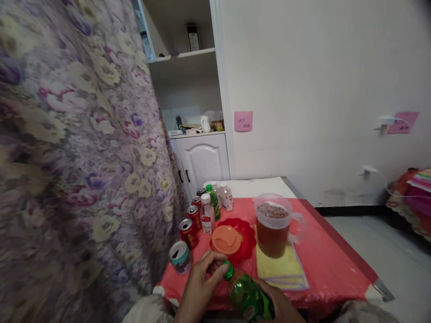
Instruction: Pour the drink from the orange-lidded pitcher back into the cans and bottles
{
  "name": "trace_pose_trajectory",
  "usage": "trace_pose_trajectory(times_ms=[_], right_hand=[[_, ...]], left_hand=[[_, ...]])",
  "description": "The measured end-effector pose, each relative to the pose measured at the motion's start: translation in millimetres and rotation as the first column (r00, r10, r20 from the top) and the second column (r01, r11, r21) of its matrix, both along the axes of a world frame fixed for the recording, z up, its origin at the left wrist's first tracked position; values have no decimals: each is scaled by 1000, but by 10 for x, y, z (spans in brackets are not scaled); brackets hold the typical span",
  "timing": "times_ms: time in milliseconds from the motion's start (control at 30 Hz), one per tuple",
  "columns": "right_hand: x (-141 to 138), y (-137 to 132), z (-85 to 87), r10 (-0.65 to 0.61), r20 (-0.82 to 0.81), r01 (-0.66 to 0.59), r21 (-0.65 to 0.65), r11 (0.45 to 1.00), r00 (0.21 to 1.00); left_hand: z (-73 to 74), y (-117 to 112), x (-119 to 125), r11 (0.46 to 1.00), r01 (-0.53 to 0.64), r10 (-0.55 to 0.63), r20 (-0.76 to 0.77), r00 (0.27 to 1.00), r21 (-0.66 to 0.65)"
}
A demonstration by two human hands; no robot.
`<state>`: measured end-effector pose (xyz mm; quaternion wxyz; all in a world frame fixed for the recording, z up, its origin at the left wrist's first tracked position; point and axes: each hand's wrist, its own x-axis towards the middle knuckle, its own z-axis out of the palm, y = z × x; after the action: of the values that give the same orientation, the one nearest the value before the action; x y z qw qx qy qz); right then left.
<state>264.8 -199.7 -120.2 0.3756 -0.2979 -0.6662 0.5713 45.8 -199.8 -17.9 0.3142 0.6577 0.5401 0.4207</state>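
Observation:
A clear plastic bottle (247, 294) with a green label leans toward the left, close to me at the table's front edge. My right hand (276, 298) is wrapped round its body. At the neck, the fingers of my left hand (208, 273) pinch the green bottle cap (229, 270). Whether the cap sits fully on the neck is hard to see. Just beyond my hands, an orange lid (226, 239) rests on a red scalloped plate (247, 237). To the right stands a clear plastic pitcher (273, 233) of foamy reddish-brown liquid, on a yellow cloth (279, 271).
Several drink cans (189, 233) line the table's left side, beside a white-capped bottle (207, 215), a green-capped bottle (213, 199) and a clear jar-like bottle (226, 196). A flowered curtain (111, 134) hangs along the left. The red tablecloth (330, 264) extends rightward.

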Motion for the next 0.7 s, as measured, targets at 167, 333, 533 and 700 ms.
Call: trace_pose_trajectory(times_ms=[167,333,533,700], right_hand=[[21,-11,-10,-32,16,32,4,999,999],[20,-24,46,-28,-14,28,-3,1000,1000],[19,-16,29,-29,0,29,5,1000,1000],[21,-26,45,-25,-27,24,-17,1000,999]], left_hand=[[55,-18,-24,995,98,-98,18,995,3],[49,-16,-12,999,46,-46,54,997,0],[-23,23,-16,998,58,-57,41,998,-27],[24,23,-23,996,88,-88,88,992,-2]])
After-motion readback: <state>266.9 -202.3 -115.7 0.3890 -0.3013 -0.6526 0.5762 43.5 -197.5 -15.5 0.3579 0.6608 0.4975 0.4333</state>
